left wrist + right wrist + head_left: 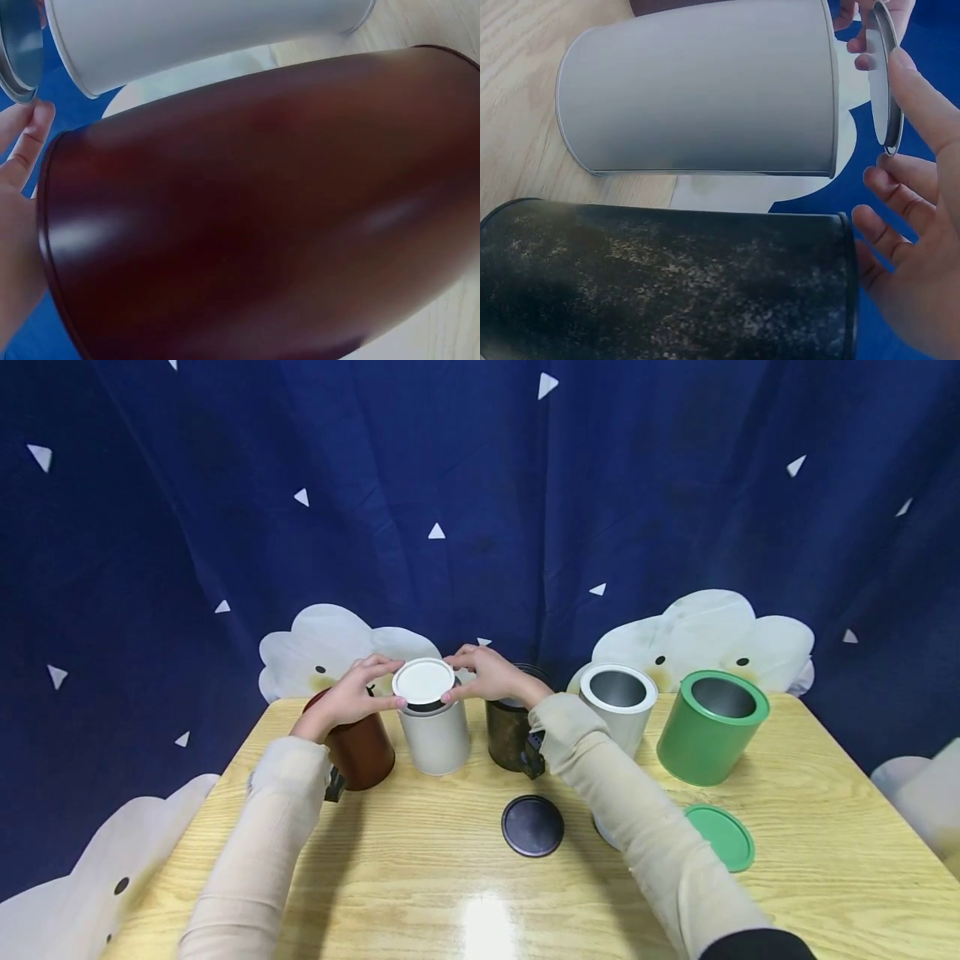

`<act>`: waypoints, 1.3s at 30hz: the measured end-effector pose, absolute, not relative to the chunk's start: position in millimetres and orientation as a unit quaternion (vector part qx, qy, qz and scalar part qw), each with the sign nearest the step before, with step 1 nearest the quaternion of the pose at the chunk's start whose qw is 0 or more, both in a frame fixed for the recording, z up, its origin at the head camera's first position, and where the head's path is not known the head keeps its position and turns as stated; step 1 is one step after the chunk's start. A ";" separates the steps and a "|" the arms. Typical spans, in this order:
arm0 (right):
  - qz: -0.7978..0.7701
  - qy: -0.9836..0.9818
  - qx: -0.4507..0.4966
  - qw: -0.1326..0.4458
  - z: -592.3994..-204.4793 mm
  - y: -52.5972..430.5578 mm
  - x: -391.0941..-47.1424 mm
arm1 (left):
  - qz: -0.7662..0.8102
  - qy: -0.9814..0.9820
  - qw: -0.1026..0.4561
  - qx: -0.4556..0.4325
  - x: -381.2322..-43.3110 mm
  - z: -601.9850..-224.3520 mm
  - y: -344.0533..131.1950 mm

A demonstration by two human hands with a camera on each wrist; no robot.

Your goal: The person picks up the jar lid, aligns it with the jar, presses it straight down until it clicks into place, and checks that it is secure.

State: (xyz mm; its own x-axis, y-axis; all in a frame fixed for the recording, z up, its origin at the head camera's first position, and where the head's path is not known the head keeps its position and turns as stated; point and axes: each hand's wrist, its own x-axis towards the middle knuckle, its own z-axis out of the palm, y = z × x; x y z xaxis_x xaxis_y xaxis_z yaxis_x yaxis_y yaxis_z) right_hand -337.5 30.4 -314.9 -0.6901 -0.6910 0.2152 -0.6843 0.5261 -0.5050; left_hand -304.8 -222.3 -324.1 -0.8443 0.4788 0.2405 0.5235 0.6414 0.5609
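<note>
Above a cream-white can (437, 745), a round white lid (424, 678) is held between both hands. My left hand (352, 695) pinches its left edge, and my right hand (489, 675) grips the right edge between thumb and fingers. In the right wrist view, a gap shows between the lid (885, 82) and the can's rim. Below the left hand stands a dark red-brown can (365, 756), which fills most of the left wrist view. Under the right wrist is a mottled black can (504, 735), its opening partly covered by the hand.
To the right stand an open white can (628, 725) and an open green can (693, 747). A black lid (532, 825) and a green lid (726, 837) lie on the wooden table (420, 860). The right sleeve mostly hides another pale lid (603, 833). A blue curtain (480, 485) hangs behind.
</note>
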 end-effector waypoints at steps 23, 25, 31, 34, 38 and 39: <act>-0.193 0.915 -0.352 0.036 -322.2 24.5 -347.2 | -0.285 -0.929 -0.023 -0.235 -314.1 -327.2 -219.2; -0.188 0.917 -0.350 0.037 -322.7 24.3 -347.2 | -0.278 -0.933 -0.029 -0.227 -314.8 -327.9 -219.1; -0.177 0.920 -0.347 0.039 -322.2 24.6 -345.8 | -0.264 -0.938 -0.034 -0.222 -315.0 -327.3 -217.5; -0.173 0.922 -0.344 0.044 -321.7 24.5 -345.1 | -0.259 -0.939 -0.036 -0.225 -314.6 -326.4 -216.9; -0.171 0.923 -0.342 0.046 -321.6 24.6 -344.3 | -0.260 -0.938 -0.035 -0.226 -313.5 -325.1 -216.2; -0.172 0.923 -0.342 0.045 -321.8 24.7 -344.2 | -0.263 -0.937 -0.035 -0.226 -313.3 -324.9 -216.3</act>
State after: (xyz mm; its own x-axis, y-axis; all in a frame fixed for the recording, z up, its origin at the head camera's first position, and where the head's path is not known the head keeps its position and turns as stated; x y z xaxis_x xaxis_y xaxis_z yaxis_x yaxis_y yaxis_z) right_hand -344.2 24.7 -321.8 -0.7618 -0.6469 0.0341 -0.6158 0.7068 -0.3483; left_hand -313.3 -216.3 -324.9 -0.8953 0.4423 0.0533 0.4054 0.7593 0.5090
